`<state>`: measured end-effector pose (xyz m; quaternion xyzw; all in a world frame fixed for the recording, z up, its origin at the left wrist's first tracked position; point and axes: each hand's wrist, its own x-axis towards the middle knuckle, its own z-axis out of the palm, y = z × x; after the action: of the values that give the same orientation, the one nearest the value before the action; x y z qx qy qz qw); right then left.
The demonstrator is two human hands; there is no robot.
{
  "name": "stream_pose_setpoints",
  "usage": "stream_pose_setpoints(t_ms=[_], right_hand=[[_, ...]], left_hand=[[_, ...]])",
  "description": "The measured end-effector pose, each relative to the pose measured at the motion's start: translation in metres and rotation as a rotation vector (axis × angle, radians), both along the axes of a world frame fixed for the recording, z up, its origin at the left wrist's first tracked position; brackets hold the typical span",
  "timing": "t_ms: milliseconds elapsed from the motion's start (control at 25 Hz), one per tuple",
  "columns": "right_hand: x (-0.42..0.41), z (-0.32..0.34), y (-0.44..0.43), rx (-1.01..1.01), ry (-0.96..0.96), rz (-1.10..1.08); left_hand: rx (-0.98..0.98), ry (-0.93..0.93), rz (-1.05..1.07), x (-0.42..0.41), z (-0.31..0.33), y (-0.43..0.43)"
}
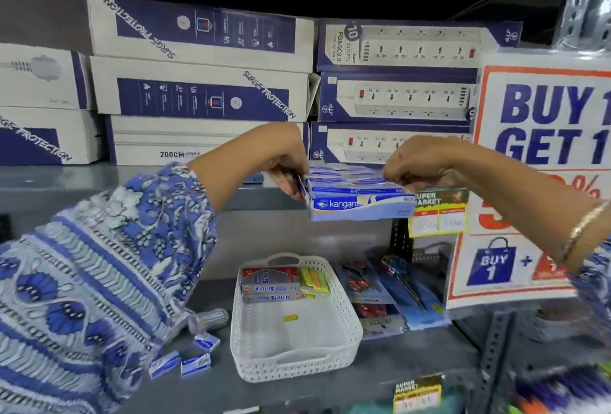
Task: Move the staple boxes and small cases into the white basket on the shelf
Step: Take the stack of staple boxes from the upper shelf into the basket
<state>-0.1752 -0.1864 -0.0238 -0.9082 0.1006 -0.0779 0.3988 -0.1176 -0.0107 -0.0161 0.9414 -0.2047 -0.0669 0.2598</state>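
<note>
A blue carton of staple boxes point(358, 203) marked "kangaro" hangs in the air in front of the upper shelf edge. My left hand point(284, 162) grips its left end and my right hand point(420, 165) grips its right end. Below it, on the lower shelf, stands the white basket point(297, 357). The basket's far end holds red and grey staple boxes point(271, 284) and a green-yellow pack point(314, 280). Three small blue staple boxes point(195, 356) lie loose on the shelf left of the basket, beside a small clear case point(208, 318).
Packs of scissors point(393, 284) lie right of the basket. Large surge-protector boxes point(201, 89) are stacked on the upper shelf behind my hands. A "BUY 1 GET 1" sign point(545, 162) hangs at the right. A metal upright point(496, 357) stands at the lower right.
</note>
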Motion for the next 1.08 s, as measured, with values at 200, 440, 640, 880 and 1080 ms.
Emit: stream_pose_setpoints(t_ms=[200,440,640,880,1080], right_hand=[[-0.046,-0.032,0.005,0.03,0.04,0.093],[-0.04,-0.099,-0.005,0.061,0.193,0.084],[0.026,-0.161,-0.016,0.064,0.241,-0.011],[0.148,-0.236,-0.016,-0.042,0.196,-0.169],[0.182,-0.297,-0.012,-0.379,0.309,-0.211]], left_hand=[[-0.054,0.033,-0.09,-0.036,-0.021,0.016],[-0.029,0.08,-0.068,-0.022,-0.09,0.007],[-0.094,0.145,0.088,0.039,-0.163,-0.01],[-0.099,0.065,0.242,0.128,-0.255,-0.029],[0.028,0.129,0.28,0.153,-0.313,-0.045]])
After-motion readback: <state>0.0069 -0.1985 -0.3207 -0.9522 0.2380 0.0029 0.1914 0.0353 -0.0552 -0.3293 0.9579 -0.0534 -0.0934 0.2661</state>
